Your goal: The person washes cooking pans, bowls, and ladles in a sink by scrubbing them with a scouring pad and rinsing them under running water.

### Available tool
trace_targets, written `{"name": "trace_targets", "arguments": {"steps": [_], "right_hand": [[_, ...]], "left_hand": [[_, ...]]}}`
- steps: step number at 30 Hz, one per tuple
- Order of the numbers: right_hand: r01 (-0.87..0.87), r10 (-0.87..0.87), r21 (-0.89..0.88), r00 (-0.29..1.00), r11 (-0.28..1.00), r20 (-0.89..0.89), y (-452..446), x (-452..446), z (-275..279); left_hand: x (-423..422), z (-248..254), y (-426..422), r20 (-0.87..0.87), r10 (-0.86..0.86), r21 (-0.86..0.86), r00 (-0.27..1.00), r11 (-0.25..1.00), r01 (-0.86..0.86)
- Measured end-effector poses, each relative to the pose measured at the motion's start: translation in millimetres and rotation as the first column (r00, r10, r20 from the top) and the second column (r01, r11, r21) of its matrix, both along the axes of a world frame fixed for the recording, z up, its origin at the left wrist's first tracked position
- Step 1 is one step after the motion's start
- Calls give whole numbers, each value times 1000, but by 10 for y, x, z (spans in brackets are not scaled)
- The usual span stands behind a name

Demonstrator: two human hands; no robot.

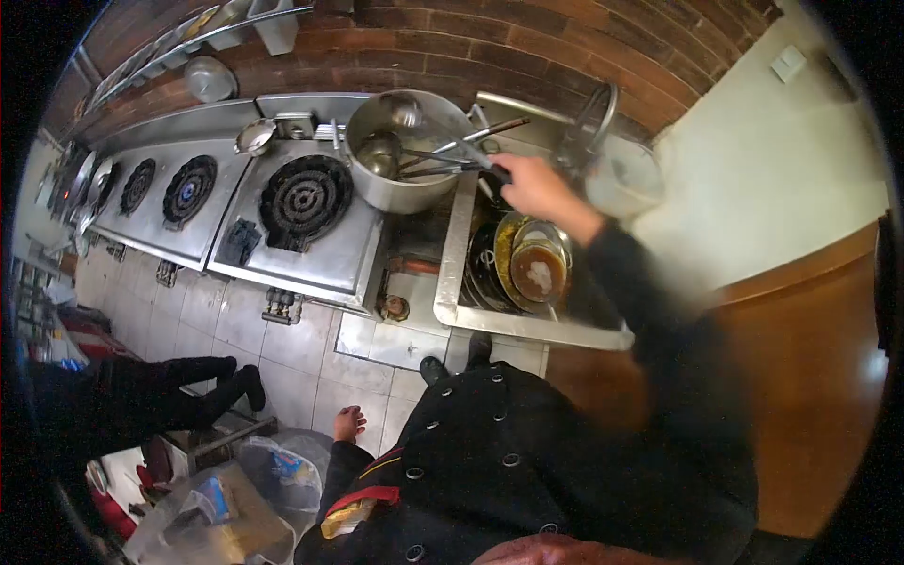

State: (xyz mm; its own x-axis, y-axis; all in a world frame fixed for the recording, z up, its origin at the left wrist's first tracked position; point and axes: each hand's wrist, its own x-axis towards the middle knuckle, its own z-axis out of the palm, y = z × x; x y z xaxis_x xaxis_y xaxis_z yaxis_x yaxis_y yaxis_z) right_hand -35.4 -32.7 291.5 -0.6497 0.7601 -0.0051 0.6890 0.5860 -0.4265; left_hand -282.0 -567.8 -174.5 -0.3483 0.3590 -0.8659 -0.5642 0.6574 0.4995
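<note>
My right hand [541, 195] is closed around the dark handle of a ladle [476, 143], over the sink's back left corner. Its bowl end reaches left into a large metal pot [408, 196]. Several other long-handled utensils lean in the pot, among them another round ladle bowl [379, 153]; how deep they go is hidden. Below my right arm, a bowl with brown liquid and pale foam [539, 273] rests on stacked dark pans [485, 268] in the metal sink [508, 325]. My left hand [348, 424] hangs low by my side, fingers loosely bent, holding nothing visible.
Left of the pot stands a stove with black burners [304, 200]. A small metal pan [255, 137] sits at its back. A faucet [603, 104] and a clear plastic container [626, 177] are behind the sink. Another person's legs [202, 386] and plastic-lined bins [221, 513] are at lower left.
</note>
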Motion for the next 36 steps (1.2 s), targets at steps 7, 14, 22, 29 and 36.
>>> {"name": "trace_targets", "arguments": {"steps": [7,14,22,29,36], "right_hand": [[-72,19,-410,991,909,-130,385,-792,-885],[-125,-560,-975,802,184,-208,225,-511,-637],[-236,-590,-944,737,229,-328,5,97,-10],[-309,-641,-902,635,301,-431,-59,840,765],[-167,-676,-827,502,536,-540,-411,1787,1753]], "left_hand": [[349,-41,-589,8,122,-65,992,990,-122],[574,-276,-1002,95,183,-111,979,979,-172],[203,-135,-578,22,57,-30,998,998,-56],[-273,-182,90,-13,-32,-57,999,998,32],[-403,-182,576,4,-148,-13,989,989,148]]}}
